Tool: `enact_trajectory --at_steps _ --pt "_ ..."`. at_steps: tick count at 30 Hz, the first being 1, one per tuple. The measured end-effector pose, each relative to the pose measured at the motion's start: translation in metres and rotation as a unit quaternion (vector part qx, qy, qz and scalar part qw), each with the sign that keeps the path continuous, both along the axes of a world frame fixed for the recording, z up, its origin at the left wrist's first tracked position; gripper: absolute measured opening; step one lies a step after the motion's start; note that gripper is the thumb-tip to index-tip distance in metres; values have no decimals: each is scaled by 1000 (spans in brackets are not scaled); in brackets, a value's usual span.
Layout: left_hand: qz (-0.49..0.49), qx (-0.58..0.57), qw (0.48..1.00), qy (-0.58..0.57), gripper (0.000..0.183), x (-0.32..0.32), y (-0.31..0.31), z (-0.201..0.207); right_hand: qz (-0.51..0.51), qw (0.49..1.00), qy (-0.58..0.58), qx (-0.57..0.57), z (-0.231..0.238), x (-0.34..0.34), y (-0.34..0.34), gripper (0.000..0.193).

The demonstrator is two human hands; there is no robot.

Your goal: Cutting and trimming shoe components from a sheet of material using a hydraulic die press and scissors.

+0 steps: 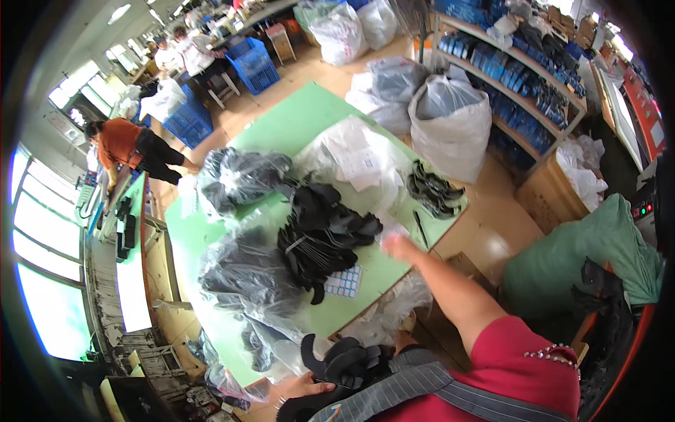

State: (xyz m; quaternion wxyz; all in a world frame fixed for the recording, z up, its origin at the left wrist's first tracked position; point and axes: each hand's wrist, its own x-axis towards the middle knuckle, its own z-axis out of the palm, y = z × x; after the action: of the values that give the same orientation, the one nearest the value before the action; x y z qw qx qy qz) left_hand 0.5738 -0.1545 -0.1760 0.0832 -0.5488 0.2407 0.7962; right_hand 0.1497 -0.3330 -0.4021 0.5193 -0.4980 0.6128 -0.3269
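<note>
Pieces of black, curved material [346, 360] rest against the left grip [306, 385], stacked close to the body below the near edge of the surface [285, 116]. The thumb lies over them and the fingers seem to curl beneath, so this grip is narrow and holding the stack, probably near the torso so that the body helps steady the loose layers.

The right grip [398, 246] reaches out over the surface's right side. It is blurred, and I cannot tell whether it is wide, narrow or holding anything; a pale scrap [395, 229] shows just beyond its fingertips.

Left of the right grip lies a black bundle [307, 250], its strips gathered by a tie, likely to keep matching pieces together. A blue-and-white sheet [344, 281] pokes out from the bundle's near side, perhaps left there to stay within easy reach. Farther left of the right grip, a clear bag [246, 271] wraps more dark pieces, presumably keeping them from scattering. Beyond that grip, a white paper [358, 165] sits on crumpled clear plastic [330, 144]. Just to its right is a pen [420, 228], with a smaller dark bundle [430, 190] past it.
</note>
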Motion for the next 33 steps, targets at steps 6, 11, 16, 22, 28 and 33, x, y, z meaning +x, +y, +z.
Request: enact_trajectory --at_steps 6,11,16,22,28,33 --pt "12 -82 995 49 70 -8 -5 59 413 865 -197 205 168 159 164 29" --pt "29 -110 990 80 89 8 6 63 370 871 -281 158 212 189 181 25" --pt "28 -128 980 150 78 22 17 33 295 870 -374 128 226 195 183 22" --pt "37 -73 975 204 65 13 4 64 513 822 217 -118 290 217 116 35" --pt "-35 -196 977 82 70 20 18 52 71 888 -367 266 297 167 226 29" --pt "-46 -269 938 215 73 -13 -4 95 10 710 -590 385 332 96 247 21"
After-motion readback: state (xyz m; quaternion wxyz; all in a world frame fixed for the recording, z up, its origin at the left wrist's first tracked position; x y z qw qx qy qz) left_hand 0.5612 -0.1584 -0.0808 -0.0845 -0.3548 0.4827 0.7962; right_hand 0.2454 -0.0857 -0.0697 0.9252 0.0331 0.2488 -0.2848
